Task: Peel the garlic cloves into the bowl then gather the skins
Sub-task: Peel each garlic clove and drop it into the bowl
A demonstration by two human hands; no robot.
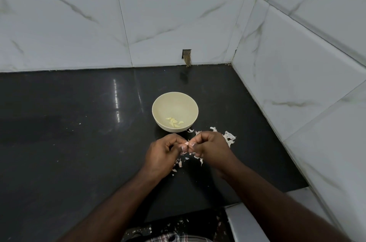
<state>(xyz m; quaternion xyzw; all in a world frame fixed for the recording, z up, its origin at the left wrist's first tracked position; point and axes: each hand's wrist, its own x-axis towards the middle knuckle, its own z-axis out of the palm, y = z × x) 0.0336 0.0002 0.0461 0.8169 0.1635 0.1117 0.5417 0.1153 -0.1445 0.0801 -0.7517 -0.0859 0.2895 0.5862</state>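
While peeling goes on, item one: garlic clove, small, pinkish, held just above the dark worktop near the cream bowl. Judged light, firm, slippery once bare; best taken at its ends. Left hand and right hand: close together, fingers curled, fingertips pinching the clove between them. Peeled cloves: a few lying in the bowl. Skins: papery, featherlight, fragile, scattered beside and under the hands.

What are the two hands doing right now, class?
Left hand: fingers curled, pinching the garlic clove.
Right hand: fingers curled, pinching the same clove from the other side.
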